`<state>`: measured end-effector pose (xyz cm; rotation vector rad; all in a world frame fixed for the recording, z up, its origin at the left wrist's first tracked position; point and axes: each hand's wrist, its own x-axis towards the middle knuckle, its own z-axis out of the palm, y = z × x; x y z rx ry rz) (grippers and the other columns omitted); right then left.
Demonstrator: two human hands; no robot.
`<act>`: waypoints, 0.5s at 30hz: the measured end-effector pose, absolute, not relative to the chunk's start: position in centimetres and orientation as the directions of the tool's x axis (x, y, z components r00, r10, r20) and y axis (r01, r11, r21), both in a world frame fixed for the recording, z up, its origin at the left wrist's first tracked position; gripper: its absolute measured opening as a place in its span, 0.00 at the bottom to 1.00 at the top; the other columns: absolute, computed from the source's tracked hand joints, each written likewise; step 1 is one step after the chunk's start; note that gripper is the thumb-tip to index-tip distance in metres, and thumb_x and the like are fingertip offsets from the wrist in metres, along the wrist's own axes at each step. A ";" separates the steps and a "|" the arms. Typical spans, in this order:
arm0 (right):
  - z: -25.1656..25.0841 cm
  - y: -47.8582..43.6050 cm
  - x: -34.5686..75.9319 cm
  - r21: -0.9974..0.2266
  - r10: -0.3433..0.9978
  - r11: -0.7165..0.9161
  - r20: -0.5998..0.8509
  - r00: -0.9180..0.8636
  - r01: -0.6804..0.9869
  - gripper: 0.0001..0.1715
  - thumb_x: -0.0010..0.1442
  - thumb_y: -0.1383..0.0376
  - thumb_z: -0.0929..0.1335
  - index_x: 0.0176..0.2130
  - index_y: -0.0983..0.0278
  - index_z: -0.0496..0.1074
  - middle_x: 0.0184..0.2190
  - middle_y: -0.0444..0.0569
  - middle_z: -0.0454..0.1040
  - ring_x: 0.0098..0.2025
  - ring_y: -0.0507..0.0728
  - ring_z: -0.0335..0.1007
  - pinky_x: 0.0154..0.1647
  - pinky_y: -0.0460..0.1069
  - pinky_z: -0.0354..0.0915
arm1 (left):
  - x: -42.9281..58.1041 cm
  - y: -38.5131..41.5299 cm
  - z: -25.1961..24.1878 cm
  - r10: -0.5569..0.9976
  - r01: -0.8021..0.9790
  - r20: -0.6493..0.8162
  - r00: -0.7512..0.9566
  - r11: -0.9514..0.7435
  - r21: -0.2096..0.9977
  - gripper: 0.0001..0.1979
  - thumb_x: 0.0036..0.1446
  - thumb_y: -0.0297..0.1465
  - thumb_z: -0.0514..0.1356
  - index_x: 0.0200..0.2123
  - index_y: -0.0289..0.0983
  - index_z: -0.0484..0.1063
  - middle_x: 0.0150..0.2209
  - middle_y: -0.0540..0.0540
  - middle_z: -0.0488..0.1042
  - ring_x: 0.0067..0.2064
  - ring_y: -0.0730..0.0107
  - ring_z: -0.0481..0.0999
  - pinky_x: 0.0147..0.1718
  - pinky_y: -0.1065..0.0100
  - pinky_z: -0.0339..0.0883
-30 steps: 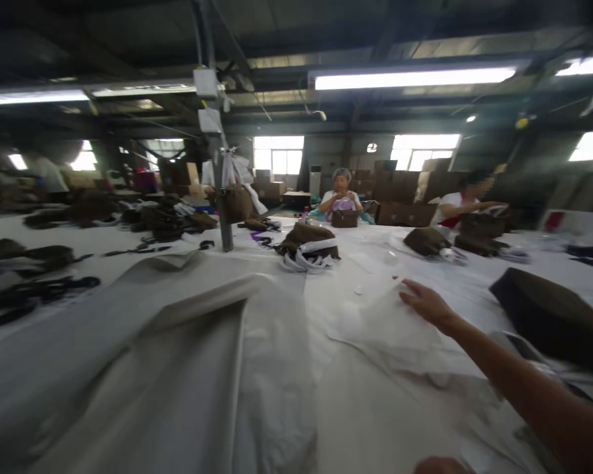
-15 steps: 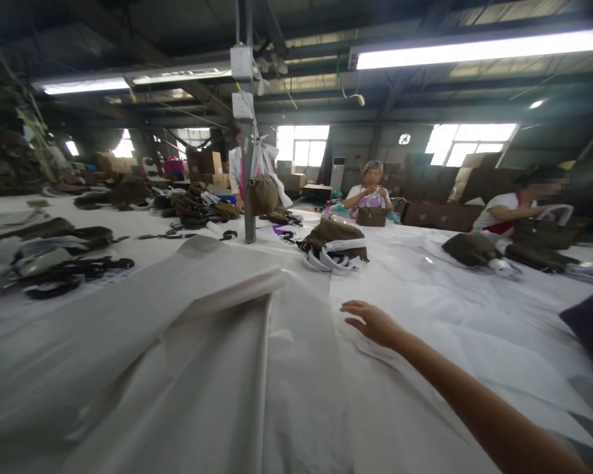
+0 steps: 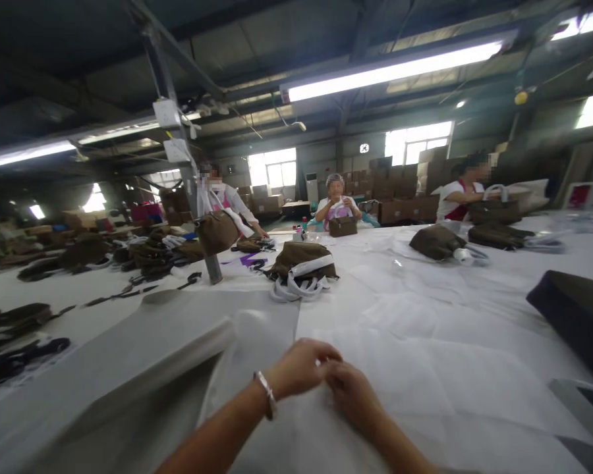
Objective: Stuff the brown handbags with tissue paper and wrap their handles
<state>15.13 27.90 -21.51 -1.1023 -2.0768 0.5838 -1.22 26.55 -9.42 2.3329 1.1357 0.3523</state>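
Observation:
My left hand (image 3: 304, 366), with a silver bangle (image 3: 266, 395) on its wrist, meets my right hand (image 3: 352, 392) low in the middle of the view. The fingers of both are bent and pressed together in a pinch, fingertips touching or nearly so. Whatever lies between them is too small or hidden to make out. Beneath them is a thin white translucent sheet (image 3: 400, 375) spread over the table. Just beyond the hands sits a brown bag (image 3: 301, 257) with white-wrapped handles.
Grey-white sheeting (image 3: 143, 368) lies folded on the left. A metal post (image 3: 212, 266) carries a hanging brown bag (image 3: 218, 232). A dark bag (image 3: 578, 322) stands at right, another brown bag (image 3: 435, 242) farther back. Several co-workers handle bags across the table, one person (image 3: 337, 205) straight ahead.
My left hand has come into view and joined my right hand. The right hand has drawn back nearer, its fingers now closed. The view has turned right and tilted.

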 end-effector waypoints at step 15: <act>-22.8 28.6 14.6 -0.689 0.864 0.502 0.376 -0.334 0.522 0.14 0.68 0.68 0.63 0.36 0.62 0.77 0.35 0.49 0.78 0.42 0.58 0.72 0.49 0.52 0.65 | -0.9 51.7 -11.4 0.982 0.911 0.159 0.103 -0.157 0.381 0.15 0.65 0.36 0.62 0.52 0.36 0.72 0.54 0.41 0.73 0.53 0.57 0.75 0.53 0.49 0.70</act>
